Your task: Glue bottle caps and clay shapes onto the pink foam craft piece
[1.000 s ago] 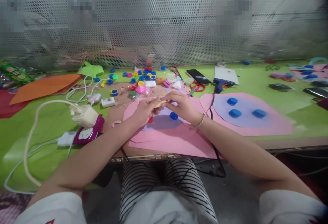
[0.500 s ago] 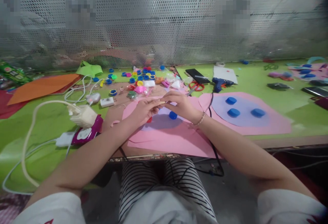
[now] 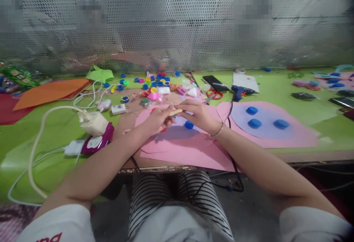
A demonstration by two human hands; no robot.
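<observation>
Perforated metal sheeting (image 3: pixel 177 24) fills the whole background, and up against it runs a bright green tabletop (image 3: pixel 332 120), busy from end to end! Over on the left lies an orange paper sheet (image 3: pixel 52 90); front and centre, pink paper (image 3: pixel 188 157) spreads beneath both hands, with a second pink sheet (image 3: pixel 306 138) to its right carrying a lavender paper shape (image 3: pixel 267 133).

And look at the hands! Left hand (image 3: pixel 157 120) has thumb and fingers closed together, pinching a pale yellow strip (image 3: pixel 175 112); right hand (image 3: pixel 199 114) comes in from the other side, fingers bent and bunched, gripping the strip's opposite end. That strip sits right between them, over the nearer pink paper.

Beyond, a black phone (image 3: pixel 215 83) lies near a blue glue gun (image 3: pixel 240 92), with red-handled scissors (image 3: pixel 214 94) just in front of the phone. Three blue bottle caps (image 3: pixel 254 123) dot the lavender shape, and one more blue cap (image 3: pixel 189 124) rests below the right hand's fingers.
</observation>
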